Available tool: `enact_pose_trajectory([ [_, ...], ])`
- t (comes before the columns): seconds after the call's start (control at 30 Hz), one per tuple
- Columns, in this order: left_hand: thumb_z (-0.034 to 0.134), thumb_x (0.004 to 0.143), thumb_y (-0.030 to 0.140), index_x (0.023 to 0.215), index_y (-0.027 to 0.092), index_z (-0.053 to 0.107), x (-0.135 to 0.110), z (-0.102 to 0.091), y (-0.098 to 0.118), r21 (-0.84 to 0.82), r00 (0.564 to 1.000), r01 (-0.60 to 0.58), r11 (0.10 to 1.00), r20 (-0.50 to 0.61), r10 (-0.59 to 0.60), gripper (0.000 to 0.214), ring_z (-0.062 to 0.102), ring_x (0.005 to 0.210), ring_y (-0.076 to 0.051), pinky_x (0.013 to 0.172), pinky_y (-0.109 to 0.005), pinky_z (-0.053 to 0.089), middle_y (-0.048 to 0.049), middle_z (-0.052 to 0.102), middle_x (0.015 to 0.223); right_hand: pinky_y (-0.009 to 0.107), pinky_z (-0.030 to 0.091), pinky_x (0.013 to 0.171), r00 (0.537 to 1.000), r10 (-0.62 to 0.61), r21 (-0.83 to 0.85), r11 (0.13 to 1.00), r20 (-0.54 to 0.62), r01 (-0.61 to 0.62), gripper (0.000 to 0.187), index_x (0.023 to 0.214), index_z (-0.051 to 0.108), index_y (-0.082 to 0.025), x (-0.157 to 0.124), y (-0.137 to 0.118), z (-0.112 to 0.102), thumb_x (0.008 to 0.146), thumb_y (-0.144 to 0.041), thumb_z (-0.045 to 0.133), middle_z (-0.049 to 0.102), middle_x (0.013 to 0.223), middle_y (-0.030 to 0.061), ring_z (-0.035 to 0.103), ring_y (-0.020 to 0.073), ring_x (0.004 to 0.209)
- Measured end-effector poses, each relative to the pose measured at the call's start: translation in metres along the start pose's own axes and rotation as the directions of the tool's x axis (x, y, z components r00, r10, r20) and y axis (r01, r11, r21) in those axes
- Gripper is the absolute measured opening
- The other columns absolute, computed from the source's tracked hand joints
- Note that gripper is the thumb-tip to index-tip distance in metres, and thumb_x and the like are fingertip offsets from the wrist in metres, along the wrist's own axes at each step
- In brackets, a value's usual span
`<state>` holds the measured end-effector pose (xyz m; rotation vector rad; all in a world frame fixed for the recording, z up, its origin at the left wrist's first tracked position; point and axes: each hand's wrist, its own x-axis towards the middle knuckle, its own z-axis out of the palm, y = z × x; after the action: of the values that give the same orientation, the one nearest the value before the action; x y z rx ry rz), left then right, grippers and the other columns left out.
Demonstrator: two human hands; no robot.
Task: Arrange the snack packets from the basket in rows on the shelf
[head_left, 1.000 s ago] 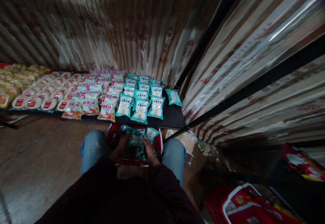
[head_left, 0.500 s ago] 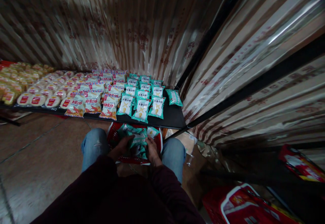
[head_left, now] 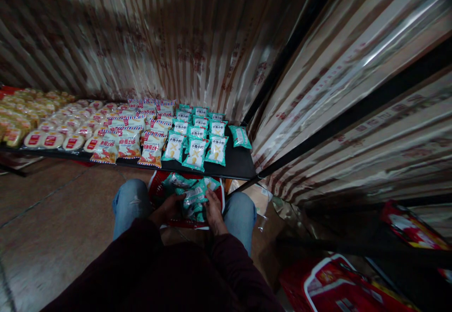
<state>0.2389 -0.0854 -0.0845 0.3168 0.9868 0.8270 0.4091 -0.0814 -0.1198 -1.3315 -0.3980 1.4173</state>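
Observation:
Between my knees stands a red basket [head_left: 155, 193] with several teal snack bags [head_left: 178, 180] in it. Over it, a teal snack bag [head_left: 194, 196] is tilted between my two hands. My left hand [head_left: 168, 207] has its fingers closed at the bag's left edge. On the other side my right hand [head_left: 213, 208] grips the right edge. Other bags beneath are partly covered by the held one. Just beyond the basket, rows of upright-facing teal snack bags [head_left: 196, 152] lie on a black shelf [head_left: 240, 163].
One teal bag [head_left: 240, 136] lies apart at the shelf's right end. Orange-and-white snack bags [head_left: 151, 149] and round packaged crackers [head_left: 52, 139] fill the left. A black metal post [head_left: 278, 163] slants by the shelf corner. Another red basket [head_left: 307, 279] sits lower right.
The held snack bag has turned from lying nearly level to a slant, its right end higher. Both hands stay over the basket, and the view has shifted slightly.

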Motion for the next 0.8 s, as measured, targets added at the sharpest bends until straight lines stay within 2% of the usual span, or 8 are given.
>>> enact_pose_trajectory([
  [0.1, 0.07, 0.069, 0.025, 0.104, 0.013, 0.062, -0.006, 0.003, 0.001, -0.019, 0.993, 0.022, 1.0, 0.115, -0.019, 0.038, 0.064, 0.098, -0.028, 0.085, -0.04, 0.051, -0.0115, 0.069, 0.098, 0.029, 0.049, 0.066, 1.0, -0.015, -0.003, 1.0, -0.013, 0.015, 0.052, 0.103, 0.066, -0.022, 0.0, -0.002, -0.003, 0.058, -0.047, 0.075, 0.069, 0.104, 0.0054, 0.064, 0.0212, 0.086],
  [0.23, 0.071, 0.068, 0.024, 0.105, 0.012, 0.061, -0.009, 0.002, 0.001, -0.005, 0.985, 0.032, 0.999, 0.17, -0.031, 0.04, 0.064, 0.098, -0.027, 0.086, -0.04, 0.05, -0.0118, 0.069, 0.099, 0.027, 0.049, 0.064, 0.998, -0.048, -0.023, 0.999, -0.05, 0.047, 0.056, 0.109, 0.062, -0.024, 0.0, 0.0, -0.003, 0.061, -0.05, 0.072, 0.068, 0.103, 0.004, 0.064, 0.0194, 0.084],
  [0.43, 0.074, 0.068, 0.036, 0.103, 0.012, 0.064, -0.009, -0.002, 0.001, 0.124, 0.988, 0.009, 0.992, 0.153, -0.028, 0.044, 0.067, 0.089, -0.027, 0.077, -0.037, 0.052, -0.0119, 0.071, 0.092, 0.027, 0.049, 0.064, 0.994, -0.069, 0.001, 0.998, -0.086, 0.069, 0.064, 0.113, 0.059, -0.021, 0.003, 0.002, -0.004, 0.058, -0.05, 0.074, 0.069, 0.095, 0.004, 0.064, 0.0168, 0.074],
  [0.63, 0.077, 0.065, 0.043, 0.103, 0.012, 0.065, -0.002, 0.003, -0.004, 0.149, 0.988, -0.115, 0.982, 0.125, 0.096, 0.051, 0.066, 0.089, -0.025, 0.079, -0.036, 0.051, -0.0104, 0.072, 0.091, 0.031, 0.05, 0.075, 0.99, -0.116, -0.03, 0.993, -0.083, 0.114, 0.065, 0.112, 0.061, -0.019, 0.008, 0.006, -0.005, 0.058, -0.051, 0.074, 0.069, 0.102, 0.0064, 0.065, 0.0205, 0.087],
  [0.8, 0.079, 0.06, 0.042, 0.101, 0.012, 0.065, 0.004, 0.003, -0.009, 0.167, 0.99, -0.134, 0.977, 0.072, 0.124, 0.052, 0.066, 0.085, -0.025, 0.078, -0.037, 0.051, -0.0087, 0.072, 0.087, 0.032, 0.05, 0.078, 0.991, -0.101, -0.01, 0.995, -0.093, 0.1, 0.064, 0.113, 0.06, -0.02, 0.008, 0.007, -0.006, 0.059, -0.051, 0.073, 0.068, 0.104, 0.0064, 0.064, 0.0214, 0.092],
])
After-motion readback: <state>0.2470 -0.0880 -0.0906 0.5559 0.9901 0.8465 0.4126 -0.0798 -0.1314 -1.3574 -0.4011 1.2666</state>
